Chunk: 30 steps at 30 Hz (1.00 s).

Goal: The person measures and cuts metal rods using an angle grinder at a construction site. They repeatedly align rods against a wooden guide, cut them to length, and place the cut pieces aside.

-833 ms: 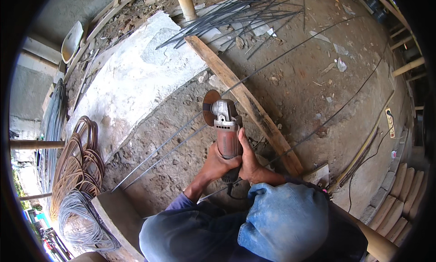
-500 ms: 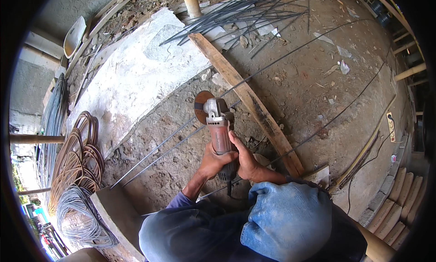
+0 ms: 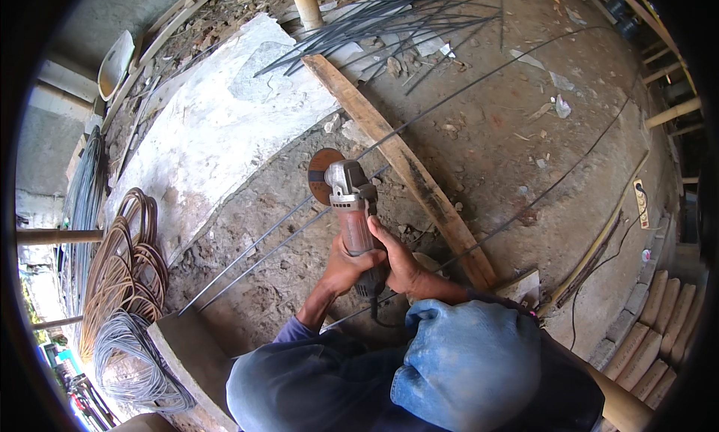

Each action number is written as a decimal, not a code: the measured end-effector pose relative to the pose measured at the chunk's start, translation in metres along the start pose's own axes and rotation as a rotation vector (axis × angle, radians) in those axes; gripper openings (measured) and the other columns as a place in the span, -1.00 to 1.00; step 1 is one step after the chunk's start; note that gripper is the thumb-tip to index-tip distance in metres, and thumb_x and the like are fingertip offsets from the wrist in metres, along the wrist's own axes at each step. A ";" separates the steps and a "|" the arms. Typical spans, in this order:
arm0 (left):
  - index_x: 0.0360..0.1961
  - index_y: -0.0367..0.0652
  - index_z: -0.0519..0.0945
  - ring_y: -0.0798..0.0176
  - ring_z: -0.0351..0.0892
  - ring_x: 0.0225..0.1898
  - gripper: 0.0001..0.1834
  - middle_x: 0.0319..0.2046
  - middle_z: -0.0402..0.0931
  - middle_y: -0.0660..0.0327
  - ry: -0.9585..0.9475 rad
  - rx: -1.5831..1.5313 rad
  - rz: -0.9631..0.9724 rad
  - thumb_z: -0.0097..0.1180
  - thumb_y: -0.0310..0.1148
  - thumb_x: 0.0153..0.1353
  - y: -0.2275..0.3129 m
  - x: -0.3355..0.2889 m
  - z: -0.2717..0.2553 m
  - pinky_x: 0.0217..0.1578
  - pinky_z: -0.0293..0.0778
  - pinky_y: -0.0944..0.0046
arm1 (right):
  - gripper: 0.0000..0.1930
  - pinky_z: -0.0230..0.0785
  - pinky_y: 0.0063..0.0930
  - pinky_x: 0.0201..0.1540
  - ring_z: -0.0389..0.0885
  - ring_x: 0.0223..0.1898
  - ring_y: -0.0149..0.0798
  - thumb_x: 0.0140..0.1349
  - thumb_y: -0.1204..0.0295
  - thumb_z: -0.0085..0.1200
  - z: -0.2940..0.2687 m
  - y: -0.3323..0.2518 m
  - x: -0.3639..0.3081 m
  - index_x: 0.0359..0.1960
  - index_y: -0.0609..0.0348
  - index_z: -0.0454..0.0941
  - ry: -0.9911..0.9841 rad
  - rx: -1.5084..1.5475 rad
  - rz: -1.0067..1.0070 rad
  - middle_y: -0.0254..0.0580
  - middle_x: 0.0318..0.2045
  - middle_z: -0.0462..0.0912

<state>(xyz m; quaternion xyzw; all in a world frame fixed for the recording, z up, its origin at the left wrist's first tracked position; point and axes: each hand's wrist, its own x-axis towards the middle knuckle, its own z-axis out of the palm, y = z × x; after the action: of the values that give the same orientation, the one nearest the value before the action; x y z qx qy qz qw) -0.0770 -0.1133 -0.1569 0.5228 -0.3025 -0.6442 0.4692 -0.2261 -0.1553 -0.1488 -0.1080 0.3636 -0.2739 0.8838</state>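
Relative to the first frame, the angle grinder (image 3: 355, 226) has moved left, so its cutting disc (image 3: 322, 164) stands farther from the wooden plank (image 3: 408, 166); the rods and plank keep their places. Nearest the wearer, the left grip (image 3: 346, 271) is closed around the rear of the tool body, and the right grip (image 3: 404, 271) clasps it from the right, thumb laid along the casing, fingers mostly hidden. The grinder is at the centre, ahead of the knees, disc forward and to the left. Judged by its build, it is dense, rigid and heavy toward the metal head, with a smooth casing that may slip in dusty hands; take hold of the body behind the head, clear of the disc, which is thin and probably brittle. Count one grinder, one disc and two hands. Two steel rods (image 3: 247, 254) pass in the region of the disc; contact cannot be confirmed. One further rod (image 3: 517, 217) runs beneath the forearms toward the upper right. Beyond the grinder lies one plank. Farther left are one brown coil (image 3: 131, 267) and one grey wire coil (image 3: 142, 364); farther right, one power strip (image 3: 642, 205). Farthest out lie one pile of dark bars (image 3: 374, 20), too tangled to count individually, and one upright post (image 3: 305, 5).
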 end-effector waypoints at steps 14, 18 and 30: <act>0.37 -0.32 0.51 0.18 0.58 0.20 -0.25 0.17 0.61 0.10 -0.093 0.113 0.067 0.44 -0.01 0.37 0.036 -0.009 -0.028 0.27 0.50 0.09 | -0.12 0.58 -0.04 0.20 0.72 0.16 0.05 0.11 0.20 0.64 0.012 0.011 -0.002 0.39 0.27 0.41 -0.194 -0.976 -0.528 0.09 0.12 0.67; 0.55 -0.33 0.33 0.08 0.49 0.38 -0.11 0.37 0.51 0.01 0.167 -0.023 0.178 0.13 0.23 0.55 0.026 -0.001 0.006 0.45 0.35 0.03 | -0.22 0.61 -0.04 0.08 0.77 0.05 0.14 0.08 0.25 0.61 0.018 -0.001 0.004 0.28 0.28 0.48 0.047 -1.171 -0.727 0.16 0.01 0.71; 0.52 -0.30 0.35 0.07 0.59 0.33 -0.16 0.30 0.57 -0.06 0.397 -0.214 0.160 -0.19 0.29 0.66 -0.014 0.017 0.010 0.43 0.44 0.05 | -0.24 0.61 0.09 -0.10 0.81 -0.17 0.31 0.04 0.21 0.61 0.025 0.004 0.005 0.17 0.36 0.48 0.275 -1.381 -0.643 0.22 -0.24 0.78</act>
<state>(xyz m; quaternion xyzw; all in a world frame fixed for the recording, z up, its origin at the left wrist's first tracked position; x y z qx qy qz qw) -0.0907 -0.1250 -0.1738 0.5609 -0.1745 -0.5179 0.6219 -0.2040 -0.1552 -0.1357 -0.7000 0.5092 -0.2392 0.4399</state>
